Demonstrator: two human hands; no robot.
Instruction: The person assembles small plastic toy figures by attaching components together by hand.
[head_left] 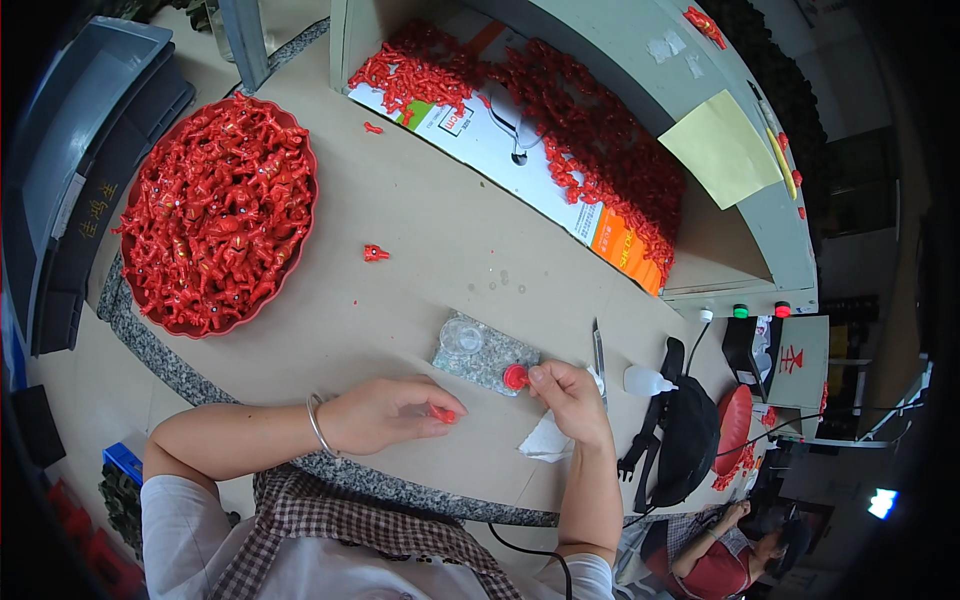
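Near the front of the counter, a small red piece is pinched between thumb and fingers by the left hand, while a round red piece is pinched in the fingertips of the right hand, at the right-hand end of a speckled slab. Whether the slab is touched by that piece cannot be told.

The left piece is so small, and so largely covered by fingers, that it could be dropped if the grip were loosened, or turned askew unseen. A clear round dish is set on the slab; it could be knocked if the right hand were swept leftward. By a trailing wrist, the white tissue could be dragged and the tweezers nudged. If either piece were let fall, it might be confused with the loose red figure left lying farther back.
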